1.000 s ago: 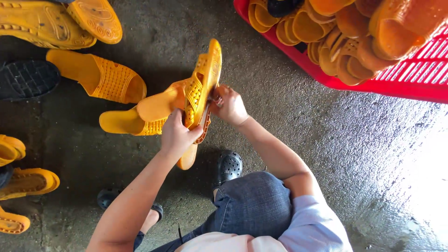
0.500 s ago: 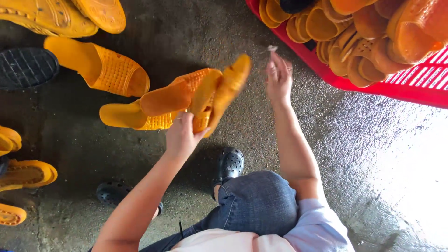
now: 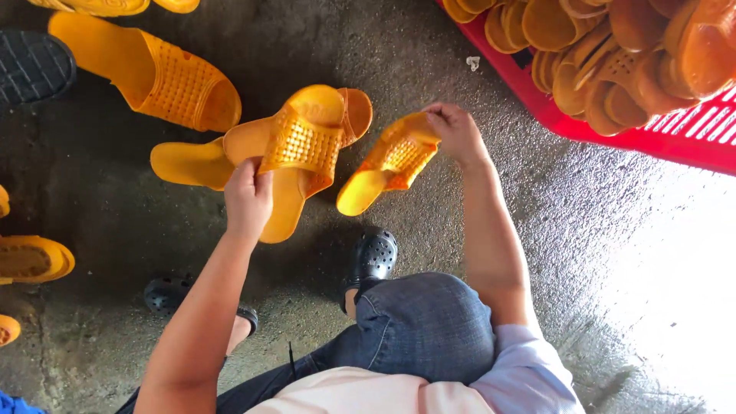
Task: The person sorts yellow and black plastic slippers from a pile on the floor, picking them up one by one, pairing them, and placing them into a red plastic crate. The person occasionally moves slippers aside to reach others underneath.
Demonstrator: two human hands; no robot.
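Slippers split between hands: left hand fingers curled, clamping yellow slide; right hand fingertips pinching second slide heel, separating pair for view.

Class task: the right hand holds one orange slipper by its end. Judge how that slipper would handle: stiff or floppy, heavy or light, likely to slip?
The slipper hangs from the right hand without drooping, so probably fairly stiff. Fingertips alone carry it, so it is likely light. Its perforated strap probably gives decent grip.
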